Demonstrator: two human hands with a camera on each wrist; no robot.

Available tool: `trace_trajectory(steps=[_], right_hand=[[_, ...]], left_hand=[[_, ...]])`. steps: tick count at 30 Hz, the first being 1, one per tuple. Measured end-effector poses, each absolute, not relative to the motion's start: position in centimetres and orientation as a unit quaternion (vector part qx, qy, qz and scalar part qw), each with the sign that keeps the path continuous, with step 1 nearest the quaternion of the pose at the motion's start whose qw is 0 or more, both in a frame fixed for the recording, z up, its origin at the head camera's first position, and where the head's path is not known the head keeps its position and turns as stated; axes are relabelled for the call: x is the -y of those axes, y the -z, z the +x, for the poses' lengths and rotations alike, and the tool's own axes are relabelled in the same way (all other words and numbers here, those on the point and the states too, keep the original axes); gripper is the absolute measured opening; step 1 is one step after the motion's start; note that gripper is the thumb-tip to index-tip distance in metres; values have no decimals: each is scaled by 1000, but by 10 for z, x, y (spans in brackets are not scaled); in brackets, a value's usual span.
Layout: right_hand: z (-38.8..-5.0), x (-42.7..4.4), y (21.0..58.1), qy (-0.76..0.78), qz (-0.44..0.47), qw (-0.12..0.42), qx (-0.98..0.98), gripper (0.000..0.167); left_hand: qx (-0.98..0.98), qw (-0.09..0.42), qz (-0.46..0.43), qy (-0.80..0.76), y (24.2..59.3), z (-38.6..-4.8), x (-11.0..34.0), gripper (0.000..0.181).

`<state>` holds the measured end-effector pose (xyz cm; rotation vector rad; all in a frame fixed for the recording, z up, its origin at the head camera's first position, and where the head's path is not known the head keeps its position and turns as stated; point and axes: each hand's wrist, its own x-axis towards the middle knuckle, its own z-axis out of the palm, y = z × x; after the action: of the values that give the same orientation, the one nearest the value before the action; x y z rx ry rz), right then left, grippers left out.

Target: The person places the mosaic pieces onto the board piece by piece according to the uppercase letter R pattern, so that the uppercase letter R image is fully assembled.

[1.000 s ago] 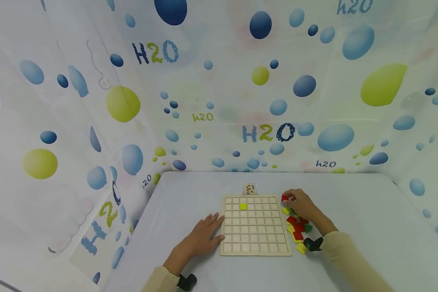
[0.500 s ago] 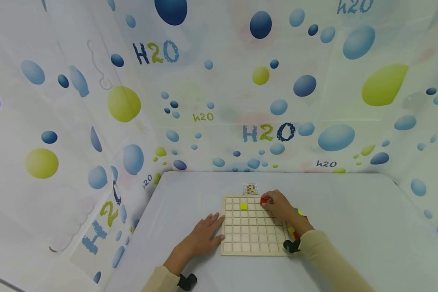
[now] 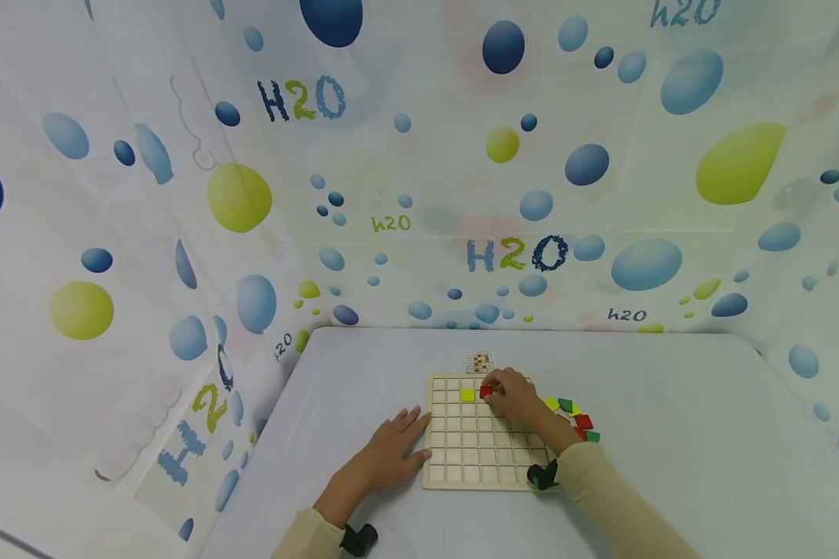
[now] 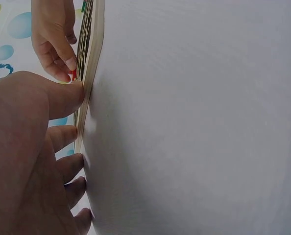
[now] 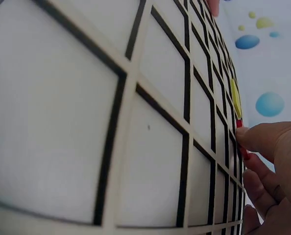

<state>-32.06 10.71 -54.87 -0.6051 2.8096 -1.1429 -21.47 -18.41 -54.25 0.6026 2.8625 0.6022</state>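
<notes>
A wooden grid board (image 3: 451, 481) lies on the white table. One yellow tile (image 3: 467, 395) sits in a cell near its far edge. My right hand (image 3: 516, 399) pinches a red tile (image 3: 486, 391) over the far rows, a little right of the yellow one; the right wrist view shows the red tile (image 5: 243, 147) between thumb and fingers, low against the grid. My left hand (image 3: 390, 454) lies flat with spread fingers, its fingertips and thumb touching the board's left edge. In the left wrist view the thumb of the left hand (image 4: 33, 132) rests against the wooden rim (image 4: 94, 54).
Red, green and yellow tiles lie in a loose pile right of the board, partly hidden by the right forearm; a green tile (image 3: 565, 405) is at its far side. A small printed grid card (image 3: 479, 362) lies just beyond the board. Behind the table (image 3: 363, 357) hangs a dotted sheet.
My right hand has carried the red tile leftward from the pile, over the board's far right part, to beside the yellow tile's column. The left hand has stayed at the left edge.
</notes>
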Motion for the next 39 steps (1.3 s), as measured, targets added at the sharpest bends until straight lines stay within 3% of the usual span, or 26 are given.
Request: trace_trajectory(steps=[24, 33, 39], right_hand=[[-312, -100, 543, 322, -202, 21, -925, 9], [-307, -133, 539, 362, -146, 33, -920, 48], [-300, -168, 536, 332, -127, 5, -935, 56]], left_hand=[[-955, 71, 209, -196, 542, -214, 184, 67], [-954, 71, 214, -198, 542, -214, 184, 67], [-957, 76, 200, -196, 541, -214, 182, 67]])
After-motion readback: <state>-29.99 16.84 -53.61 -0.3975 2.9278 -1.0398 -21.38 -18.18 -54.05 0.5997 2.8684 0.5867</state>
